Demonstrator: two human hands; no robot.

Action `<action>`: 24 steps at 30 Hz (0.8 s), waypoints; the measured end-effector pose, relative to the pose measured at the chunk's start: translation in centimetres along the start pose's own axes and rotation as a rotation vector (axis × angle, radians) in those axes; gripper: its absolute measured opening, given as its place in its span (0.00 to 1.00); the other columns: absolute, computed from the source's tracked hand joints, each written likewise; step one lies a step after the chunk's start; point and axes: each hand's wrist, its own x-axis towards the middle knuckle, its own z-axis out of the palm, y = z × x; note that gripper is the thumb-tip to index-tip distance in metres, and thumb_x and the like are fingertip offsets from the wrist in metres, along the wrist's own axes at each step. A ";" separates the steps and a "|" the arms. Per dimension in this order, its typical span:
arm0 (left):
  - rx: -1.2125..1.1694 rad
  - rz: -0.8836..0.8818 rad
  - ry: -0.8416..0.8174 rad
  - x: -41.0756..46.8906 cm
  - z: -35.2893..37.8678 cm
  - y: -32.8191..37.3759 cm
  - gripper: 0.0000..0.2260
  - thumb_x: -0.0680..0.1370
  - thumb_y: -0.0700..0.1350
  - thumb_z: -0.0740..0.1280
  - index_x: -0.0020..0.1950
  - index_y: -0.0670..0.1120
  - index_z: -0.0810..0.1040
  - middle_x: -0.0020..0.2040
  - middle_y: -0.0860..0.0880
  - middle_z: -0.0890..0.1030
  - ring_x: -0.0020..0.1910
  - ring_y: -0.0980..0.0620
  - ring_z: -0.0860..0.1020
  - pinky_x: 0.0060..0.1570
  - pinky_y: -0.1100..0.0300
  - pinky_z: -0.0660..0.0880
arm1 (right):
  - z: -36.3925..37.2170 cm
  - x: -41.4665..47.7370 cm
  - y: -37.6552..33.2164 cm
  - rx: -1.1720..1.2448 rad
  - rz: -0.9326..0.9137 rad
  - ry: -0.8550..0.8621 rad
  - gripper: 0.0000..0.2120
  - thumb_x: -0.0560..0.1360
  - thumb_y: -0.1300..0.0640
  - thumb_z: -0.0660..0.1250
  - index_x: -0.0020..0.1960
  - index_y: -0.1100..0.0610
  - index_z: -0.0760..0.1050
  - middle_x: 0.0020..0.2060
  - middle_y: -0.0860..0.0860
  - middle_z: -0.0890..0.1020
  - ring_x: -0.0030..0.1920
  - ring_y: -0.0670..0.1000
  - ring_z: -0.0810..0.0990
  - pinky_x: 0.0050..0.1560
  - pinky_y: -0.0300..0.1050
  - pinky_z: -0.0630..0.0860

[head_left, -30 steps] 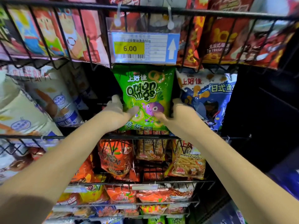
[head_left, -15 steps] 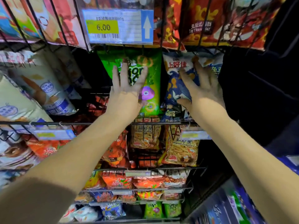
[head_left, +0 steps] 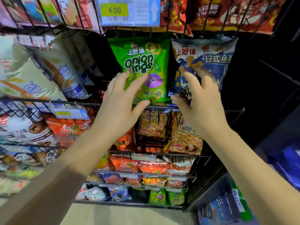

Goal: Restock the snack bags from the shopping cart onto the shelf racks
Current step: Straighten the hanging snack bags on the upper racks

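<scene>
Green bag (head_left: pixel 146 52), left hand (head_left: pixel 120 103) now lower.

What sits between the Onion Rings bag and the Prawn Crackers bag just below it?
Head view: the rack's black wire front rail separates them.

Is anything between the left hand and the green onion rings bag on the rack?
Nothing visible. The left hand, fingers spread, is directly in front of the lower half of the green onion rings bag; the rack's front wire runs below the fingers, not between.
</scene>
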 end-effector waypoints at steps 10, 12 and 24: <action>-0.070 -0.106 0.037 -11.8 0.1 -6.3 0.25 0.79 0.53 0.69 0.75 0.47 0.72 0.68 0.47 0.72 0.69 0.45 0.68 0.71 0.70 0.53 | 5.5 -7.7 -10.3 0.269 -0.211 -0.076 0.20 0.81 0.54 0.70 0.71 0.57 0.76 0.65 0.55 0.77 0.67 0.57 0.75 0.63 0.56 0.75; -0.079 -0.156 -0.008 -13.4 0.4 -9.0 0.26 0.79 0.53 0.71 0.75 0.47 0.72 0.68 0.47 0.72 0.68 0.45 0.67 0.72 0.65 0.56 | 7.5 -9.0 -11.3 0.288 -0.156 -0.126 0.19 0.81 0.54 0.71 0.71 0.56 0.75 0.65 0.53 0.77 0.67 0.55 0.75 0.64 0.54 0.75; -0.379 -0.357 -0.365 -14.0 5.7 -16.9 0.41 0.80 0.58 0.69 0.84 0.49 0.49 0.81 0.50 0.56 0.79 0.50 0.63 0.75 0.49 0.65 | 16.9 -11.6 -13.6 0.264 0.386 -0.281 0.34 0.78 0.41 0.71 0.78 0.54 0.64 0.71 0.49 0.71 0.71 0.48 0.70 0.64 0.37 0.65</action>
